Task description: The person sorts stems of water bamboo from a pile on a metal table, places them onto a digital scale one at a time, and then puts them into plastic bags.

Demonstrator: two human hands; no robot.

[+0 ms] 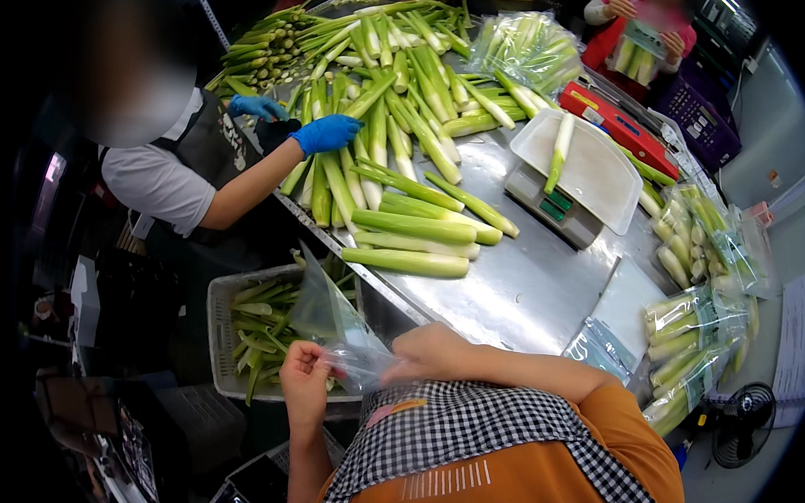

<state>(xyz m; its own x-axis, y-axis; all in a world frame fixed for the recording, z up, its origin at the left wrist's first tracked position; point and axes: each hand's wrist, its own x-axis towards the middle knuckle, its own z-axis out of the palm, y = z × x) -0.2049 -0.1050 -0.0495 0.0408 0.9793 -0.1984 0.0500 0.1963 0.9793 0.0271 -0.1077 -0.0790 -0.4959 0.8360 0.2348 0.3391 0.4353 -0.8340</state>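
A clear plastic bag [347,323] is stretched between my two hands, in front of my checked apron. My left hand [305,371] pinches one side of its edge between thumb and fingers. The other side is gripped by my right hand [429,353], whose fingertips are partly hidden. Nothing shows inside the bag. Just beyond, several trimmed green-and-white stalks, perhaps leeks [413,226], lie side by side on the steel table [500,298]. Flat plastic bags [602,348] are stacked beyond my right forearm.
A digital scale [564,197] bears one stalk in its pan. Filled bags [689,328] line the right side, near a small fan [742,423]. A crate of trimmings [216,338] stands below the table edge. A blue-gloved co-worker's hand [327,134] touches the pile; another person holds a filled bag.
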